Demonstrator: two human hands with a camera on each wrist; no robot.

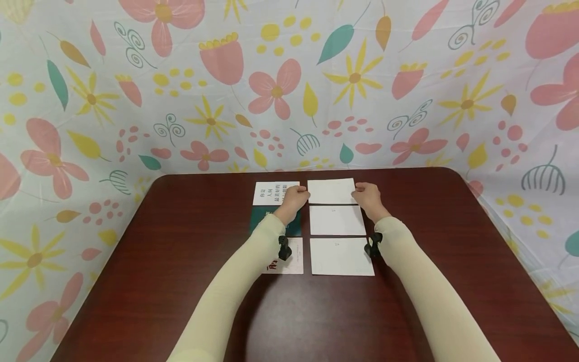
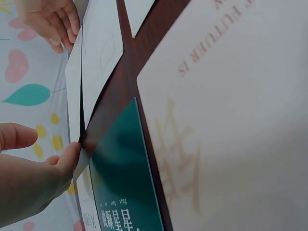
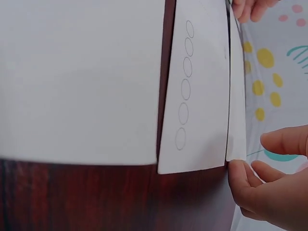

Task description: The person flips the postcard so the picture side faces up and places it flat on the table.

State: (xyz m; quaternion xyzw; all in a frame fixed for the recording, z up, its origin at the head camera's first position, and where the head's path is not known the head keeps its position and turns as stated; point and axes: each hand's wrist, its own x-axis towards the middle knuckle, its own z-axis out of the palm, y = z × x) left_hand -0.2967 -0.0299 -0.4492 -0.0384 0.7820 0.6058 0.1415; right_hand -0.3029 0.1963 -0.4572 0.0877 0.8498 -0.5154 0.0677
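Two columns of postcards lie on the dark table. My left hand [image 1: 293,202] is at the left edge of the far right postcard [image 1: 331,191], its fingertips touching that edge and its thumb held apart. Against the opposite edge my right hand [image 1: 370,200] rests its fingertips, thumb also apart in the right wrist view. Nearer in this column are a middle white postcard [image 1: 336,221] and a near white postcard [image 1: 339,257]. On the left are a white postcard with dark lettering [image 1: 267,193], partly hidden green postcard [image 1: 259,216] and pale postcard with red lettering [image 1: 296,256].
The glossy brown table [image 1: 181,241] extends on both sides of the postcards and toward me. Behind it hangs a flower-patterned cloth [image 1: 280,136]. Both wrists wear a black camera mount, one on the left sleeve [image 1: 244,271] and one on the right sleeve [image 1: 420,271].
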